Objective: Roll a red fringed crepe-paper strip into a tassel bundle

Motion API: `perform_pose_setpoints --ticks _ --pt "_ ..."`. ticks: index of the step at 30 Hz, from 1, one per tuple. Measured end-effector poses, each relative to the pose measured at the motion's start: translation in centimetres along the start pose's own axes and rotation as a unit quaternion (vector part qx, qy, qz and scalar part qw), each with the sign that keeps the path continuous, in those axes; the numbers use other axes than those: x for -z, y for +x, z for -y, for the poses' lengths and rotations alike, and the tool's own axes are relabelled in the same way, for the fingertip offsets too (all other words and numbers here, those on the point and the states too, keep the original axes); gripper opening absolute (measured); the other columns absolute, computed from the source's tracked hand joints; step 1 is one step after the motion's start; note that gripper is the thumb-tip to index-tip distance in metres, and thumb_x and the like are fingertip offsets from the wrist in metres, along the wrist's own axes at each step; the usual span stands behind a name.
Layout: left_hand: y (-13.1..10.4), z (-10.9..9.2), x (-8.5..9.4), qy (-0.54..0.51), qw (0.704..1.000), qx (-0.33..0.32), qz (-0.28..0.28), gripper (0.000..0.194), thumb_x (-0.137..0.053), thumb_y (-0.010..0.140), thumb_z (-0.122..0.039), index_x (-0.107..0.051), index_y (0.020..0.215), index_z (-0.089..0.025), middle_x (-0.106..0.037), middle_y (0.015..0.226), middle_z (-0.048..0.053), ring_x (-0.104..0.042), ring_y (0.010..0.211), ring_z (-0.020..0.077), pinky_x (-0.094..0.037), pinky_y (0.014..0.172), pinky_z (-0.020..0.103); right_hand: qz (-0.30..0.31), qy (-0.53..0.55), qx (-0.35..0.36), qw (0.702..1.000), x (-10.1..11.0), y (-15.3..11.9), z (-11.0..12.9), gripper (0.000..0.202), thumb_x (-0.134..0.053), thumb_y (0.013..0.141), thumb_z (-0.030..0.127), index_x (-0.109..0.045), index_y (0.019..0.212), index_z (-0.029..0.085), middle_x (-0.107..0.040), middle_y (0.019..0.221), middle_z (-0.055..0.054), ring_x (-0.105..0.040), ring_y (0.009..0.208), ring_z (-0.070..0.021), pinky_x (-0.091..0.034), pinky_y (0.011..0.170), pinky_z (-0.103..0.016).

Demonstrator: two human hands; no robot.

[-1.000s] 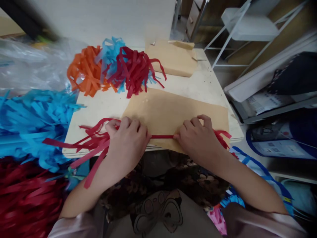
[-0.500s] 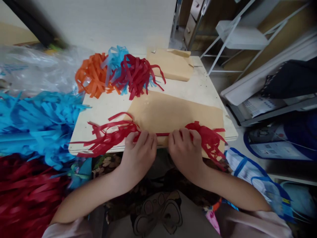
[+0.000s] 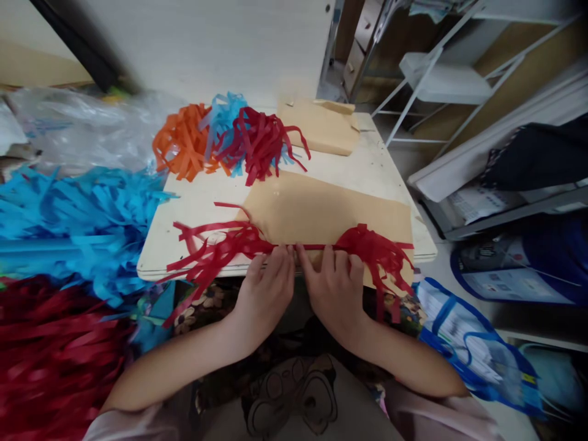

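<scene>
A red strip (image 3: 313, 247) with fringed red bunches at both ends lies along the near edge of a brown paper sheet (image 3: 331, 205). My left hand (image 3: 271, 288) has its fingers closed on the strip, just right of the left fringe (image 3: 225, 242). Beside it, my right hand (image 3: 333, 291) rests its fingertips on the strip with the fingers apart, left of the right fringe (image 3: 374, 254). The fingertips of both hands nearly meet at the table's front edge.
Orange (image 3: 184, 141), light blue (image 3: 228, 113) and red (image 3: 263, 144) pompoms sit at the back left of the white table (image 3: 160, 245), near a folded brown paper (image 3: 319, 128). Piles of blue (image 3: 78, 220) and red strips (image 3: 59, 349) lie left. A folding chair (image 3: 445, 82) stands back right.
Both hands have drawn slightly back and down, uncovering more of the red strip and fringes. The right hand's fingers have spread. The view has shifted slightly.
</scene>
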State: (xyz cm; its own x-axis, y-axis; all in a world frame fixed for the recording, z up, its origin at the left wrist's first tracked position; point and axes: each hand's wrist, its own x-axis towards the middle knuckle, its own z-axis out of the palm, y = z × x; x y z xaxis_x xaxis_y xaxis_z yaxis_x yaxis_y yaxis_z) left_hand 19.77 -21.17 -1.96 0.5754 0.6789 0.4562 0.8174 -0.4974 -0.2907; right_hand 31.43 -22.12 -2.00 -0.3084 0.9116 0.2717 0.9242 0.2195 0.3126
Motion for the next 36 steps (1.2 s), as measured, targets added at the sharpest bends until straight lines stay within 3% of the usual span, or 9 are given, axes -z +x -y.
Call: perform_pose_setpoints --ticks 7,17,21,28,31,36 --pt "0.5 0.4 0.2 0.016 1.000 -0.013 0.014 0.029 -0.036 0.074 -0.004 -0.057 0.093 -0.007 -0.062 0.081 0.009 -0.050 0.080 0.0208 -0.029 0.073 0.036 -0.008 0.021 0.017 1.000 0.2 0.6 -2.1 0.027 -0.040 0.078 0.014 -0.056 0.099 0.015 -0.054 0.071 -0.008 -0.042 0.069 -0.0188 -0.023 0.068 -0.035" --pt "2.5 1.3 0.5 -0.074 0.993 0.014 0.091 0.017 -0.044 0.074 -0.017 -0.059 0.065 -0.015 -0.058 0.063 0.005 -0.048 0.072 0.0237 -0.028 0.069 0.043 0.008 0.097 0.023 0.995 -0.1 0.5 -5.1 0.020 -0.044 0.078 0.022 -0.060 0.089 0.022 -0.058 0.086 -0.003 -0.041 0.075 -0.0179 -0.020 0.067 -0.034" --pt "2.9 2.6 0.2 -0.140 0.982 -0.001 0.130 0.018 -0.046 0.075 -0.027 -0.058 0.065 -0.019 -0.058 0.069 0.002 -0.046 0.076 0.0229 -0.025 0.069 0.042 0.028 0.125 0.023 0.991 0.0 1.1 -5.6 0.020 -0.042 0.080 0.023 -0.062 0.081 0.023 -0.059 0.085 0.000 -0.042 0.073 -0.0162 -0.019 0.065 -0.032" --pt "3.5 4.0 0.2 -0.264 0.946 -0.052 0.179 0.021 -0.042 0.078 -0.026 -0.056 0.065 -0.017 -0.056 0.066 0.000 -0.046 0.071 0.0156 -0.024 0.068 0.035 0.041 0.146 0.037 0.988 -0.3 2.3 -6.3 0.016 -0.047 0.077 0.022 -0.061 0.071 0.020 -0.060 0.075 0.001 -0.046 0.071 -0.0160 -0.019 0.064 -0.032" --pt "3.2 3.8 0.2 -0.247 0.956 -0.057 0.149 0.022 -0.039 0.079 -0.024 -0.056 0.067 -0.017 -0.056 0.066 0.000 -0.046 0.070 0.0150 -0.023 0.069 0.035 -0.023 0.098 0.054 0.994 -0.9 2.2 -5.9 0.015 -0.045 0.077 0.018 -0.058 0.069 0.018 -0.059 0.073 0.000 -0.044 0.072 -0.0172 -0.020 0.066 -0.033" --pt "2.1 2.6 0.2 -0.156 0.987 -0.026 0.025 0.018 -0.041 0.077 -0.020 -0.056 0.068 -0.018 -0.058 0.066 0.001 -0.046 0.070 0.0163 -0.024 0.069 0.037 -0.147 0.023 0.038 0.988 -1.2 1.7 -5.4 0.015 -0.041 0.079 0.016 -0.055 0.072 0.019 -0.059 0.077 0.000 -0.044 0.074 -0.0175 -0.022 0.072 -0.036"
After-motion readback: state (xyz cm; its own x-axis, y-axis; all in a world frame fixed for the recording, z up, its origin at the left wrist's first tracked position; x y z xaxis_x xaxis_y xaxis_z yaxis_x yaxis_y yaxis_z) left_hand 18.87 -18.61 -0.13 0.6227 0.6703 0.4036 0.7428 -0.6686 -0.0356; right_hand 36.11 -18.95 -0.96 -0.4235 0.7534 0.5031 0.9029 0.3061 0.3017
